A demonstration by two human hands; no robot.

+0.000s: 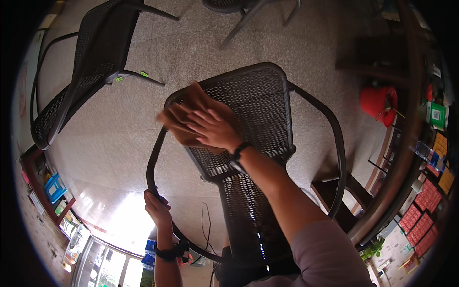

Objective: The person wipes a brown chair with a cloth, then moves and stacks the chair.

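Observation:
A dark chair (265,107) with woven mesh panels and a tubular frame stands right in front of me. My right hand (213,127) lies palm down, fingers slightly spread, on a brown cloth (183,116) pressed against the far mesh panel. The cloth is crumpled, blurred at its left end, and overhangs the panel's left edge. Lower left, my left hand (157,210) is wrapped around the chair's curved left armrest (152,165). The right armrest (337,143) bows outward on the other side. My right forearm hides part of the nearer panel (240,215).
Another dark mesh chair (96,64) lies tipped at the left, and part of a third (244,18) shows at the top. A red container (378,104) and a dark wooden stool (337,201) are at the right. Small green items (144,74) lie by the left chair's leg.

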